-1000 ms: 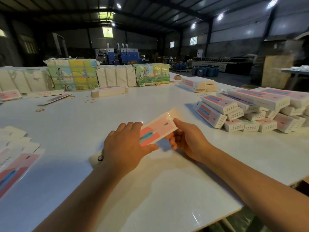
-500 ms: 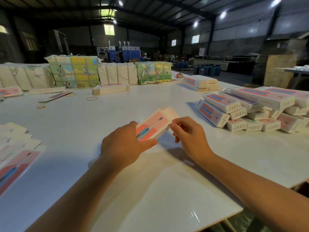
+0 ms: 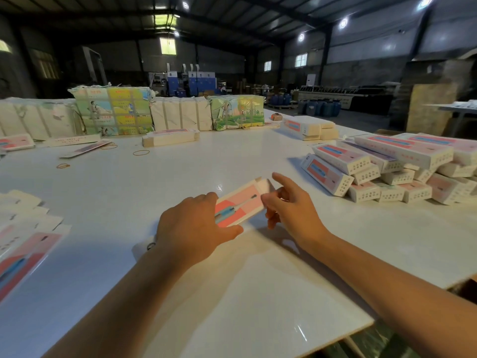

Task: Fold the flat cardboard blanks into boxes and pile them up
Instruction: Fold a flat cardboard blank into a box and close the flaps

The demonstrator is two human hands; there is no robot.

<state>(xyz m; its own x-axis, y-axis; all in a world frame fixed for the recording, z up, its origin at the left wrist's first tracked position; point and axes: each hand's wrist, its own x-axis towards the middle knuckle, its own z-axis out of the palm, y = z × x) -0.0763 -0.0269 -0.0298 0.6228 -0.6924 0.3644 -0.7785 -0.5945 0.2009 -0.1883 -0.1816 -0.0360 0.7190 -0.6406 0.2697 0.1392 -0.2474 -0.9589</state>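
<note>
Head view: you look down across a white tabletop (image 3: pixel 180 293) at both of your hands, which meet over one box.
Left hand: your left hand (image 3: pixel 191 229) grips the near end of the pink box (image 3: pixel 238 206); the fingers curl over its far side and the thumb lies along its near edge.
Right hand: your right hand (image 3: pixel 291 208) is at the far end of the same box, thumb and bent fingers pinching that end, while the index finger sticks out straight and touches nothing.
Pink box: you hold it just above the tabletop, tilted, with its far end higher; a pale end flap (image 3: pixel 263 184) stands open at that end, beside your right index finger.
Near end of box: a white part shows under your left wrist; you cannot tell how it is folded.
Pile of boxes: the folded boxes (image 3: pixel 382 171) lie heaped to your right, well apart from your hands, their perforated white ends facing you.
Flat blanks: the unfolded blanks (image 3: pixel 23 236) lie spread at the left edge, overlapping one another.
Far side: wrapped bundles (image 3: pixel 113 111) stand in a row along the far edge of the tabletop, with a low stack of blanks (image 3: pixel 170 136) in front of them.
Rubber bands: loose rubber bands (image 3: pixel 141 152) lie on the tabletop near that stack.
</note>
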